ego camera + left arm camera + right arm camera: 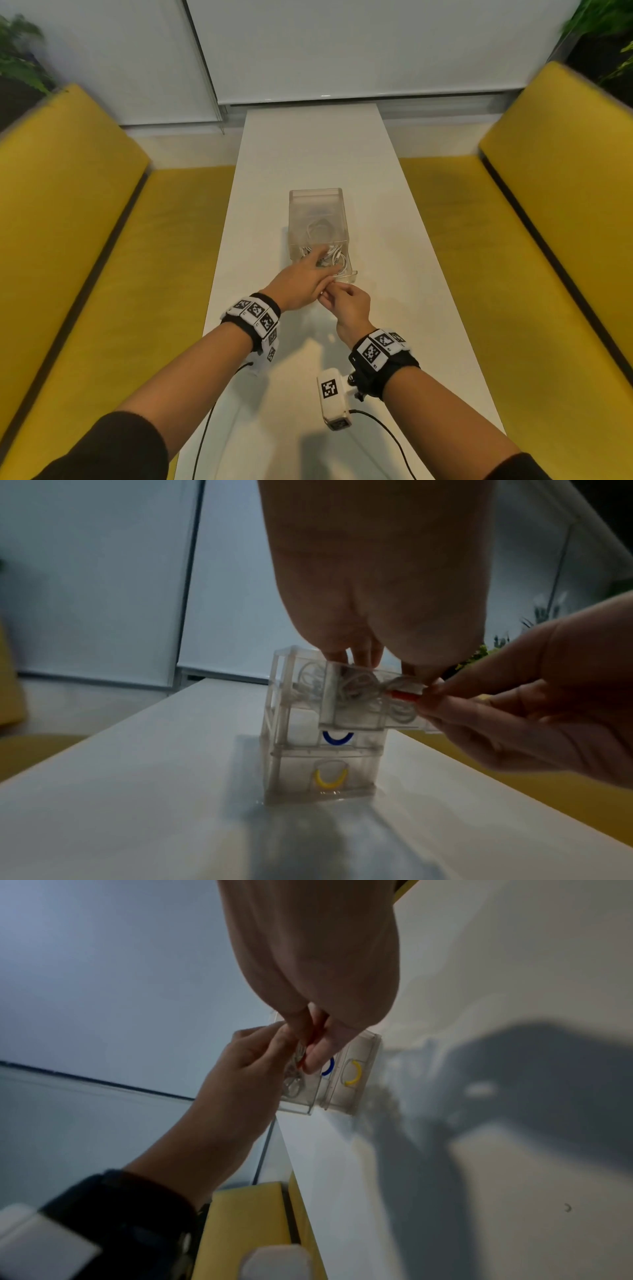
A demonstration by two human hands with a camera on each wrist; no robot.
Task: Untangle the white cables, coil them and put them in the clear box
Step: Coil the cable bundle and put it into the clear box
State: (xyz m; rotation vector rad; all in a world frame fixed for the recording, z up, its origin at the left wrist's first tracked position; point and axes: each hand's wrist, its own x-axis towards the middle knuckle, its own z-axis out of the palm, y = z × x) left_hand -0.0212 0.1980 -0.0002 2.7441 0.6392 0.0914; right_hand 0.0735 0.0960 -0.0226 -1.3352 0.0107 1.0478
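Observation:
A clear box (317, 205) of three stacked drawers stands on the white table (308, 154). Its top drawer (356, 718) is pulled out toward me and holds loose white cables (337, 257). My left hand (313, 265) reaches into the drawer from above, its straight fingers (366, 653) resting on the cables (359, 688). My right hand (337, 301) pinches the drawer's red handle (404, 695) at the front wall. In the right wrist view both hands (308, 1047) meet at the drawer front and hide most of the cables.
The lower drawers carry a blue handle (337, 738) and a yellow handle (330, 779). Yellow benches (102, 257) (531, 240) flank the narrow table. Window blinds (342, 51) close the far end, with plants (17, 58) in the corners. Black wrist-camera leads (387, 435) trail over the near table.

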